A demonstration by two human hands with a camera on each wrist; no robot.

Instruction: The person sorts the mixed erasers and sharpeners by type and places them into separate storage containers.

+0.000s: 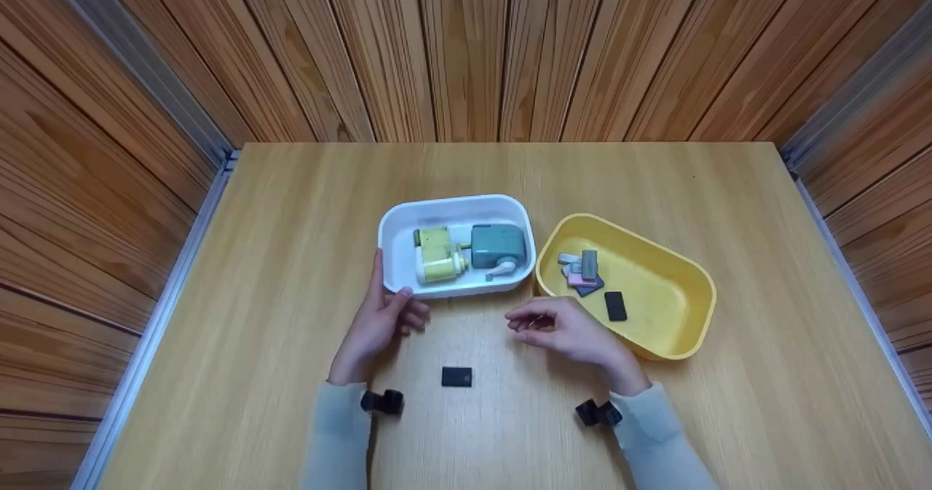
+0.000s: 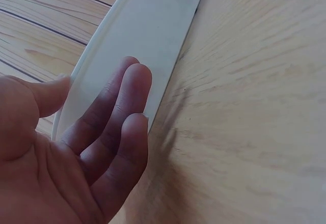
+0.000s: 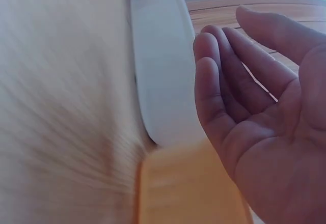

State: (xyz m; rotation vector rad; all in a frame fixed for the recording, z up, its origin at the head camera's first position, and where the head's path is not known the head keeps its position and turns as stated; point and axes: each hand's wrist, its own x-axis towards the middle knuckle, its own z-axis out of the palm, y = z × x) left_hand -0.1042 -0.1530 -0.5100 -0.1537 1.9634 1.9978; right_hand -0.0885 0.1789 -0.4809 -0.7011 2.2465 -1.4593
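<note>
My left hand [image 1: 375, 322] touches the near left corner of a white bin [image 1: 455, 202], its index finger along the left side and its thumb at the front rim. In the left wrist view the other fingers lie before the bin's outer wall. Inside are a yellow-green device [image 1: 437, 253] with a cylinder-shaped part and a teal box [image 1: 497, 245] with a white crank-like handle. My right hand [image 1: 568, 330] hovers by the front edge of a yellow bin [image 1: 655, 246], fingers loosely bent and holding nothing. A small black rectangular piece [image 1: 456, 377] lies on the table between my forearms.
The yellow bin stands angled against the white bin's right end. In its left part lie several small grey, pink and white blocks [image 1: 582, 268] and a black rectangular piece [image 1: 615, 306]. Wood-panelled walls [image 1: 466, 53] close off the table's back and sides.
</note>
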